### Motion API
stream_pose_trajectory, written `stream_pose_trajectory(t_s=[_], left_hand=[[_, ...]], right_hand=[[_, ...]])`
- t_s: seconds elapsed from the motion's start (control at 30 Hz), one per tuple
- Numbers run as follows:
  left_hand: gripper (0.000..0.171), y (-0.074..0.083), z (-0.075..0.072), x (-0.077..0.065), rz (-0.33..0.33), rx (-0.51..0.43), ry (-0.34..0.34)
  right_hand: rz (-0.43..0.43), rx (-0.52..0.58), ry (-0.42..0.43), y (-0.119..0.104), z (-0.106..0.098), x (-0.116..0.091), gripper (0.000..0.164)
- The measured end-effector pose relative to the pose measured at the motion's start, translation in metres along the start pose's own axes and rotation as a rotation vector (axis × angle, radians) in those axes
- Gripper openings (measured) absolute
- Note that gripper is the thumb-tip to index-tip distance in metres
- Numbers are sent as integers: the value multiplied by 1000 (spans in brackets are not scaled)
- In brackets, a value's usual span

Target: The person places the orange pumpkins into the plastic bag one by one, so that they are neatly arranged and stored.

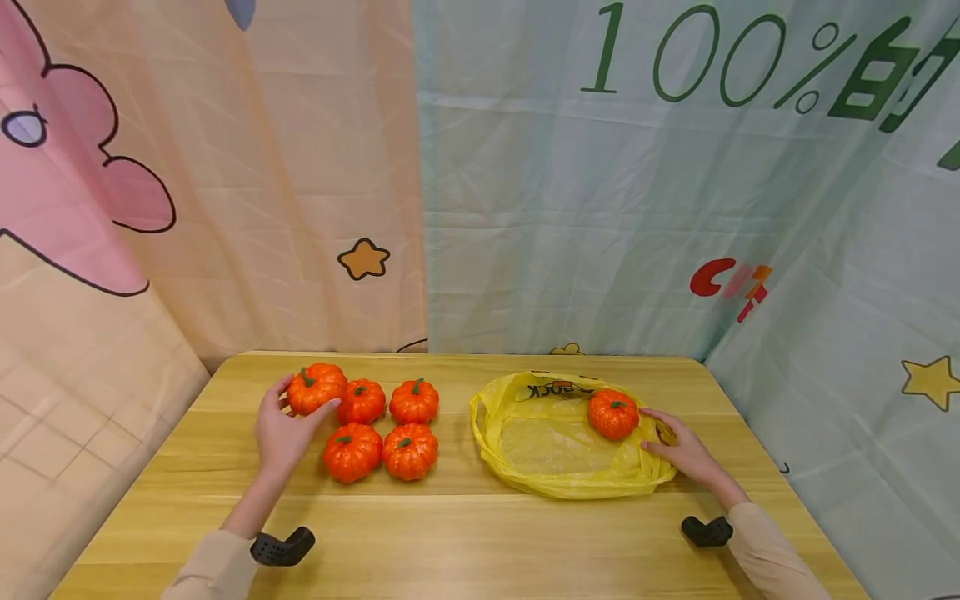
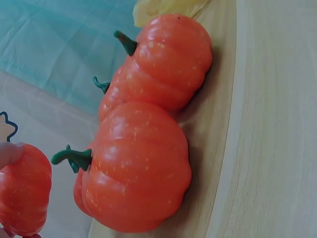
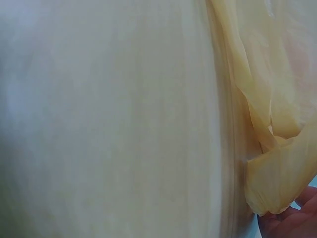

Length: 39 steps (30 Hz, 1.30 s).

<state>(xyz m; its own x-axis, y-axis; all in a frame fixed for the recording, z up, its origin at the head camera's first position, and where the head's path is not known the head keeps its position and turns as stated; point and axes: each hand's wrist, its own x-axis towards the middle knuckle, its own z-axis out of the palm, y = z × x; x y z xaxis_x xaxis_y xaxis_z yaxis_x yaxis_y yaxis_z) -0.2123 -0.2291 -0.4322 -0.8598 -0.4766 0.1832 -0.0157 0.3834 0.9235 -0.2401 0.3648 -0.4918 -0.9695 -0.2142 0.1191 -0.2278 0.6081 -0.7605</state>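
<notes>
My left hand (image 1: 283, 433) grips a small orange pumpkin (image 1: 318, 388) with a green stem, thumb on one side and fingers on the other. It is held up at the back left of a group of several like pumpkins (image 1: 352, 452) on the table. In the left wrist view, the held pumpkin (image 2: 25, 191) shows at the lower left edge. A yellow plastic bag (image 1: 555, 485) lies spread wide, with one pumpkin (image 1: 613, 414) inside at its right. My right hand (image 1: 686, 454) holds the bag's right edge; in the right wrist view its fingers are partly hidden behind the film.
The wooden table (image 1: 480, 542) carries everything. Printed curtains (image 1: 570, 208) hang behind it and along both sides. Each wrist bears a black device (image 1: 283, 547). The bag stands to the right of the pumpkin group, with a strip of table between them.
</notes>
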Motion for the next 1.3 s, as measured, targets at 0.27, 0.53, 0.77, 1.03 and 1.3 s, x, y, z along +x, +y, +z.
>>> stream_pose_trajectory(t_s=[0.27, 0.53, 0.77, 1.03, 1.3], left_hand=[[84, 18, 13, -11, -5, -66, -76], [84, 25, 28, -29, -12, -85, -181], [84, 26, 43, -38, 0, -106, -241], [85, 30, 63, -47, 29, -113, -283], [83, 31, 86, -59, 41, -119, -307]], right_hand=[[4, -3, 0, 0, 0, 0, 60], [8, 9, 1, -3, 0, 0, 60], [8, -3, 7, -2, 1, -1, 59], [4, -14, 15, -2, 2, 0, 59], [-2, -28, 13, -2, 2, -1, 58]])
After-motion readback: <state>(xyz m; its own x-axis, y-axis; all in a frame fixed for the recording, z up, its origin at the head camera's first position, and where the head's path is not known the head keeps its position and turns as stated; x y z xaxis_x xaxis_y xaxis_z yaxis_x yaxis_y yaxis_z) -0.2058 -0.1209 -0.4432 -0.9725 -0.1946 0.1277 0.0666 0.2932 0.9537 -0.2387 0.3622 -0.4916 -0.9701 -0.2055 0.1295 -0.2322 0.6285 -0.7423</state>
